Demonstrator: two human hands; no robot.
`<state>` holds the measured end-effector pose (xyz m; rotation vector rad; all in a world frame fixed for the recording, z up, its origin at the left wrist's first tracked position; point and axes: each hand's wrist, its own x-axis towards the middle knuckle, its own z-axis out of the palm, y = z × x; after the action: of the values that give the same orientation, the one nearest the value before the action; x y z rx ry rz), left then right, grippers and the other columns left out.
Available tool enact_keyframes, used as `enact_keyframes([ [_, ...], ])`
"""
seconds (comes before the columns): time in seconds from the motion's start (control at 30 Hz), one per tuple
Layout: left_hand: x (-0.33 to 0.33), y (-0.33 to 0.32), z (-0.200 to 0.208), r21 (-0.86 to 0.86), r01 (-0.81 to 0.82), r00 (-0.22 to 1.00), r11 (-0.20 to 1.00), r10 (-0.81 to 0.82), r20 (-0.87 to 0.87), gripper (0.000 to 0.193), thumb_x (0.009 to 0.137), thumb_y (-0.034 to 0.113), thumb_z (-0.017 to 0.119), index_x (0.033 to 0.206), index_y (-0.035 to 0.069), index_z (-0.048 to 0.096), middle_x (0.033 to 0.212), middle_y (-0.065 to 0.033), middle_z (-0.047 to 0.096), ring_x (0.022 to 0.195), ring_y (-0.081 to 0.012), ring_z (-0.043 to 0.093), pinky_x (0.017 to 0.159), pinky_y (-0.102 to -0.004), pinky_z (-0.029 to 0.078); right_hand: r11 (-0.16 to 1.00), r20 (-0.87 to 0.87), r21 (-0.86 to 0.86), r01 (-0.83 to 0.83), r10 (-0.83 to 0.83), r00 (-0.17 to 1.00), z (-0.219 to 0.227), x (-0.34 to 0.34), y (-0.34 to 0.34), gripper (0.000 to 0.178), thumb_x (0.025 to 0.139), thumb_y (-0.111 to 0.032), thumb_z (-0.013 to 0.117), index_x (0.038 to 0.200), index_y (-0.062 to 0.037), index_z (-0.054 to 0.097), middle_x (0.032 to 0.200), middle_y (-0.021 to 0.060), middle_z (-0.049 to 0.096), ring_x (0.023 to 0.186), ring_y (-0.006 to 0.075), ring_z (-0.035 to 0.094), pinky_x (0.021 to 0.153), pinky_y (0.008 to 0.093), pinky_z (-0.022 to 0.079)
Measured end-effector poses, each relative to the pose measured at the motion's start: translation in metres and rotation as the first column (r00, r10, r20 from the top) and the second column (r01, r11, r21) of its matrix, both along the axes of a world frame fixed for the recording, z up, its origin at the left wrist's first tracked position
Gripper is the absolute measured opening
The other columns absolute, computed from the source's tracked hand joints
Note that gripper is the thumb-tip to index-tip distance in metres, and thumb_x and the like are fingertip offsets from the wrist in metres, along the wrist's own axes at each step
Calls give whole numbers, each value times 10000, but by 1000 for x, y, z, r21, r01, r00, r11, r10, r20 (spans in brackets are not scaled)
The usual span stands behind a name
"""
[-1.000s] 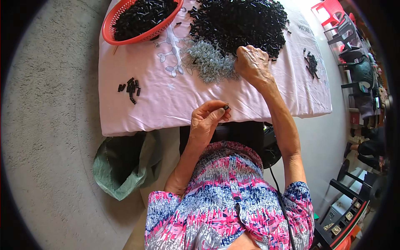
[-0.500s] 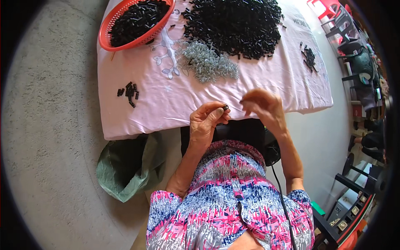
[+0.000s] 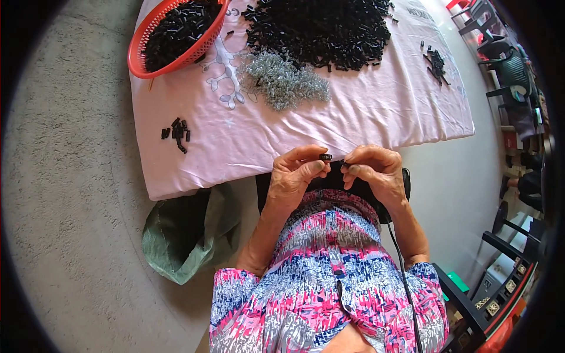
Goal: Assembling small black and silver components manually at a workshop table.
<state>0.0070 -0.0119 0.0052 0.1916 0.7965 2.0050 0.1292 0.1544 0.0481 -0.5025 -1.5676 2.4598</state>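
Observation:
Between thumb and forefinger, my left hand point(image 3: 294, 172) pinches a small black cylindrical piece point(image 3: 325, 157) just beyond the table's near edge. Facing it, my right hand point(image 3: 376, 169) is closed in a pinch on a tiny dark part point(image 3: 345, 164), too small to name. A narrow gap separates the two pieces. Farther back on the pink cloth point(image 3: 235, 141) lies a tangled heap of small silvery spring-like pieces point(image 3: 285, 81). Behind that heap spreads a large pile of black cylindrical pieces point(image 3: 318, 35).
A red plastic basket point(image 3: 134, 59) of black pieces stands at the far left. Small groups of black pieces lie at the left point(image 3: 178, 134) and far right point(image 3: 435, 63). A green sack point(image 3: 170, 256) gapes open below the table's left side. Chairs point(image 3: 509, 67) stand beyond, at right.
My right hand has come down and left toward my left hand, its fingers now pinched on a tiny part. The black piece in my left hand has turned sideways.

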Motion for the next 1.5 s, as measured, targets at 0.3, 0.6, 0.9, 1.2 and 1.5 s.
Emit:
enact_keyframes([
  [0.3, 1, 1, 7, -80, 13, 982, 997, -27, -186, 202, 882, -44, 664, 1083, -18, 674, 988, -78, 684, 884, -146, 682, 777, -251, 547, 995, -63, -80, -56, 51, 997, -7, -1, -2, 129, 819, 131, 642, 939, 84, 653, 921, 149, 638, 759, 201, 676, 626, 302, 595],
  [0.6, 4, 1, 9, -87, 2, 985, 996, -16, -169, 194, 877, -38, 675, 1067, -13, 650, 998, -108, 702, 883, -156, 690, 783, -267, 560, 1000, 24, 20, 10, -10, 1000, -4, 0, -7, 97, 816, 141, 633, 893, 82, 641, 904, 152, 627, 705, 200, 669, 582, 297, 586],
  [0.9, 4, 1, 6, -44, -18, 977, 999, 8, -212, 177, 866, -68, 669, 1034, -15, 653, 1012, -126, 699, 895, -173, 695, 794, -276, 576, 1000, 13, -6, 16, -16, 1000, -8, 0, -7, 78, 826, 134, 633, 889, 89, 641, 895, 165, 634, 678, 203, 671, 565, 303, 584],
  [1.2, 9, 2, 6, 7, -62, 971, 998, 62, -232, 184, 855, -102, 666, 1017, -14, 655, 1018, -126, 679, 902, -176, 684, 801, -274, 577, 999, -74, 29, 14, -12, 997, -7, 2, -12, 94, 831, 145, 622, 907, 93, 642, 902, 177, 637, 692, 216, 671, 566, 312, 588],
  [1.5, 13, -1, 6, 47, -33, 958, 998, 45, -284, 186, 860, -120, 648, 1021, -25, 651, 1031, -137, 661, 905, -162, 657, 807, -267, 554, 990, -233, 123, 64, -34, 972, -9, 6, -23, 115, 843, 129, 651, 949, 89, 637, 925, 179, 655, 718, 202, 676, 615, 303, 585],
])
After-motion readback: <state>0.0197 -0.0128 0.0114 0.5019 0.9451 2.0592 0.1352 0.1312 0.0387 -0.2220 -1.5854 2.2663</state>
